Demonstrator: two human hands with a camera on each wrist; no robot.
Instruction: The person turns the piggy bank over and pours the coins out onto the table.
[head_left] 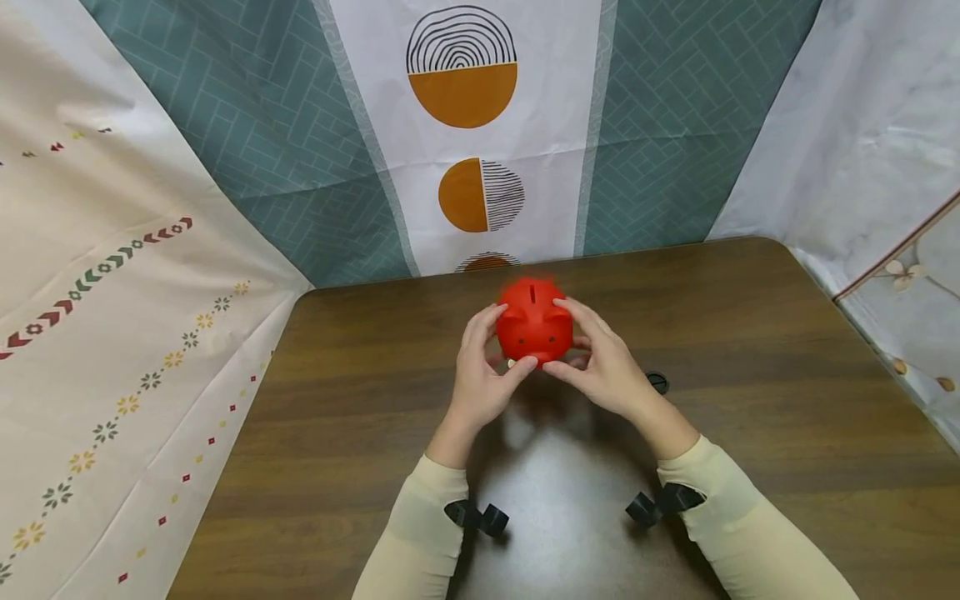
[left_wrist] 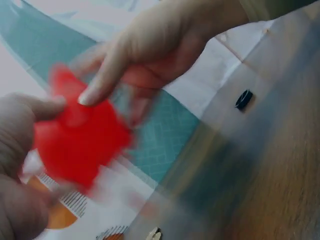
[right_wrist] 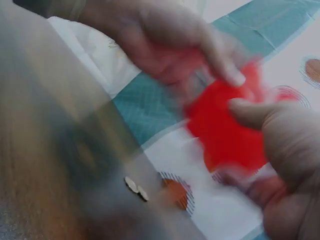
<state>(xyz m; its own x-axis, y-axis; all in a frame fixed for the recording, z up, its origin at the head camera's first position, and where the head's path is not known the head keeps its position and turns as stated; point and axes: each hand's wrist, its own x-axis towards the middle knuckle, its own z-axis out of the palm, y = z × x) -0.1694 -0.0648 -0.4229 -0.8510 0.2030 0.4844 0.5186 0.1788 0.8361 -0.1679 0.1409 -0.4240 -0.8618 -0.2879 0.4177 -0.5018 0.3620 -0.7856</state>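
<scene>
A red piggy bank (head_left: 536, 323) is held up above the table between both hands, its slot on top and its two dark eyes facing the person. On its left side the left hand (head_left: 480, 375) grips it with bent fingers, thumb at the lower front. The right hand (head_left: 606, 367) grips the other side the same way. Both wrist views blur the piggy bank (left_wrist: 82, 145), and its underside is hard to make out. Beside the right wrist lies a round black piece (head_left: 657, 382), like a stopper, on the table.
Two small pale, coin-like discs (right_wrist: 136, 188) lie on the wooden table (head_left: 360, 467) beneath the hands, mostly hidden from the head view. Patterned cloths (head_left: 285, 125) hang behind the table and along both sides. Each sleeve carries a black wrist mount (head_left: 480, 517).
</scene>
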